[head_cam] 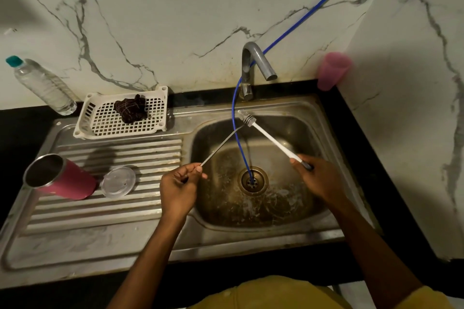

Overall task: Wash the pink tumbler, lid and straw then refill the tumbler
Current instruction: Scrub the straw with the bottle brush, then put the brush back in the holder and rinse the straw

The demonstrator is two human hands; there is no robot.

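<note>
— Veined marble wall [175, 7] behind, black counter [25, 118], steel sink [251, 231] under me. Both my hands are over the basin.

— What's in them?

— My left hand [179, 183] pinches the near end of the thin metal straw [221, 145] between thumb and fingertips. It slants up and away toward the faucet [253, 63]. My right hand [319, 178] is curled round the dark handle of the white brush [271, 139]. Its bristled head sits just beside the straw's far tip, and I can't tell whether they touch.

— And the tumbler?

— The pink tumbler [67, 180] lies on its side on the ribbed drainboard [113, 211] to my left, its steel inside showing. The clear lid [118, 182] lies flat just beside its base.

— Anything else?

— A blue hose [238, 133] runs down past the faucet, with its end at the drain [253, 180]. A white basket [100, 118] holding a dark cloth [130, 108] stands at the back of the drainboard. A clear bottle [42, 85] with a teal cap stands left of it. A blurred pink cup [331, 70] sits in the counter corner, right of the faucet.
</note>
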